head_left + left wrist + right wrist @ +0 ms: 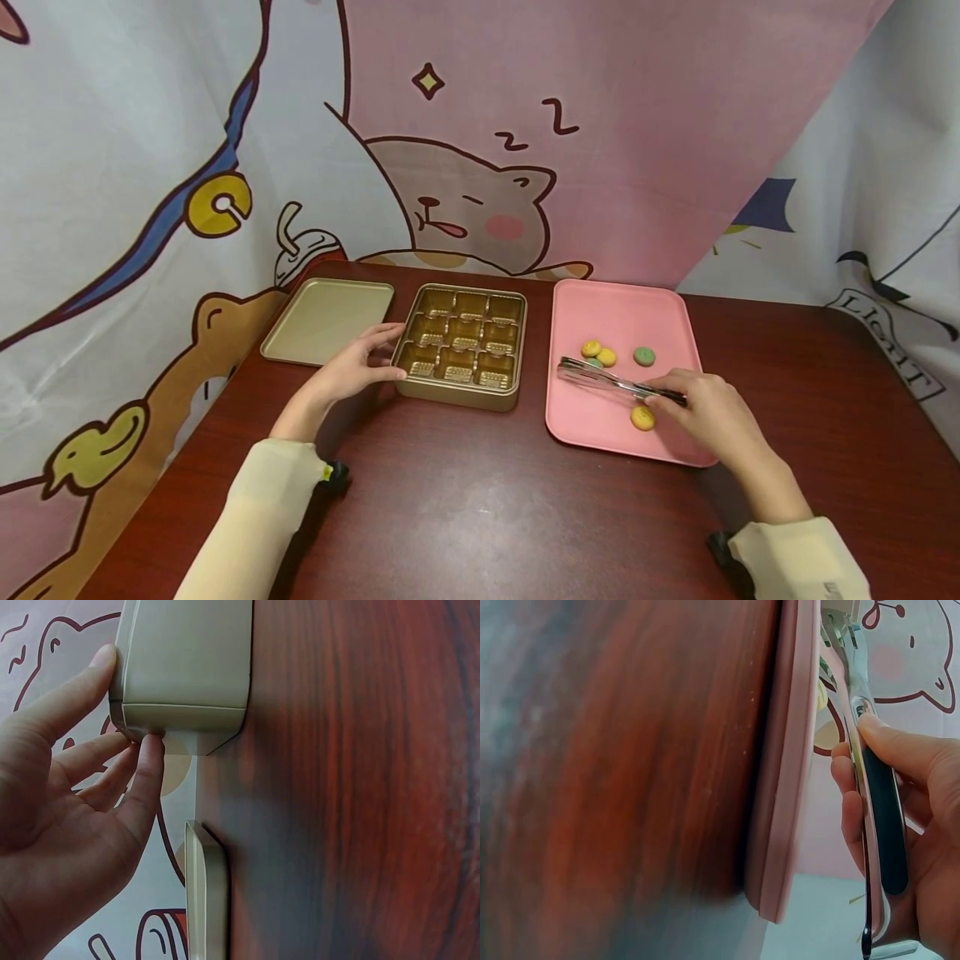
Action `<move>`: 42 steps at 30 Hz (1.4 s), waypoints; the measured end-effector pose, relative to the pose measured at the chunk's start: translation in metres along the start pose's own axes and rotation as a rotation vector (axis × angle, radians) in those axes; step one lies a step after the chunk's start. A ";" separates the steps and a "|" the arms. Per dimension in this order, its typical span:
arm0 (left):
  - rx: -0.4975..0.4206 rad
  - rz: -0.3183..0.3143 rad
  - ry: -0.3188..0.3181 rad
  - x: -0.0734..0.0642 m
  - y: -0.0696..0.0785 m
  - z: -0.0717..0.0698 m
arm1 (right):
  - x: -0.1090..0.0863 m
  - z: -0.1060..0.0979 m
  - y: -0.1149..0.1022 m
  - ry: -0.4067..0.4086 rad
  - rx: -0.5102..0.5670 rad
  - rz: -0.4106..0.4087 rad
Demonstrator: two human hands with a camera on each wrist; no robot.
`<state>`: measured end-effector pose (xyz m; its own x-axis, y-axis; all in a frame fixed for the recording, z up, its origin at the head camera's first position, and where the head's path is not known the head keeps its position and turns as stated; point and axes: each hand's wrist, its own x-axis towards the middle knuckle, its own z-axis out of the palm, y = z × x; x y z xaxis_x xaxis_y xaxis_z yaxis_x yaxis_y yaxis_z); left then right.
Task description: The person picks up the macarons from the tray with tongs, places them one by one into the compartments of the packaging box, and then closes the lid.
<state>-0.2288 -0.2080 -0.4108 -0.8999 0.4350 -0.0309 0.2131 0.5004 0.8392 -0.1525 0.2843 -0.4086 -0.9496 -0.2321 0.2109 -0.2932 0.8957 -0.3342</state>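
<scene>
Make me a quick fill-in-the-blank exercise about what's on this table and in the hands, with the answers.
1. The right hand holds a pair of ____.
2. The left hand touches the gold box, whose inside is divided into ____ compartments.
3. The tray under the yellow and green round pieces is coloured ____.
4. In the head view, the shallow gold lid lies to the ____ of the box.

Missing words: tongs; nine; pink; left.

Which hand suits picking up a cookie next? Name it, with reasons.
Probably the right hand: it holds the metal tongs over the pink tray, near the cookies; the left hand touches the gold nine-compartment box.
</scene>
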 end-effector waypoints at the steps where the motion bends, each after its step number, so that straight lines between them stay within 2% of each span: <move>1: -0.001 0.001 0.000 0.000 0.000 0.000 | -0.001 0.000 0.000 0.001 0.001 0.002; 6: -0.006 -0.002 0.001 -0.001 0.000 0.000 | -0.003 -0.002 0.000 0.000 0.014 0.016; 14: -0.007 -0.001 -0.001 0.000 -0.001 0.001 | -0.006 -0.002 0.000 0.054 0.014 0.005; 26: -0.009 -0.002 0.001 0.000 0.000 0.002 | -0.006 -0.007 -0.007 0.089 0.024 0.021; 42: -0.014 -0.001 0.003 -0.001 0.000 0.002 | 0.001 -0.008 -0.021 0.181 0.022 -0.050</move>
<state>-0.2269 -0.2073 -0.4118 -0.9011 0.4326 -0.0298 0.2073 0.4903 0.8466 -0.1467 0.2681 -0.3938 -0.8988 -0.2018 0.3891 -0.3433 0.8759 -0.3389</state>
